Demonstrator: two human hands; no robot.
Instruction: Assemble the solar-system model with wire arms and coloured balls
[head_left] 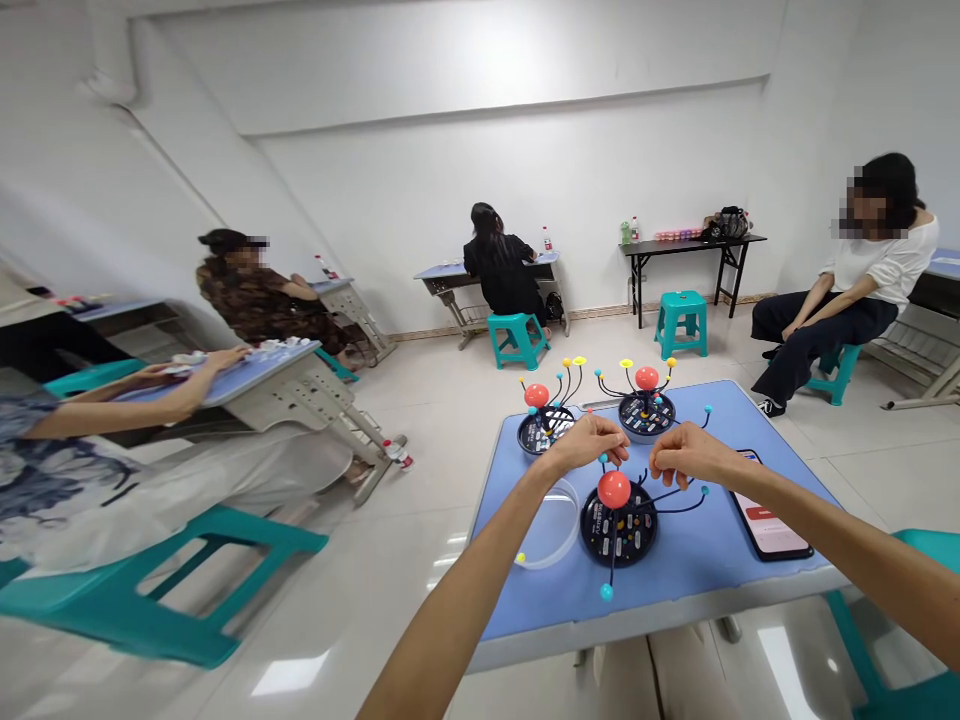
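Note:
On the blue desk in front of me stands a solar system model (619, 525) with a round black base, a red centre ball (614, 490) and dark curved arms tipped with small blue balls. My left hand (596, 440) is over the model's far left side, fingers drawn together by a blue ball. My right hand (682, 455) curls its fingers above the right-hand arms. What either hand grips is hidden or too small to name. Behind them are two similar models, one at the back left (547, 425) and one at the back right (646, 410).
A clear plastic ring (559, 550) lies left of the model, with a small yellow ball (520, 558) at its edge. To the right lies a phone (766, 515). Other people sit at desks around the room; teal stools (681, 322) stand on the floor.

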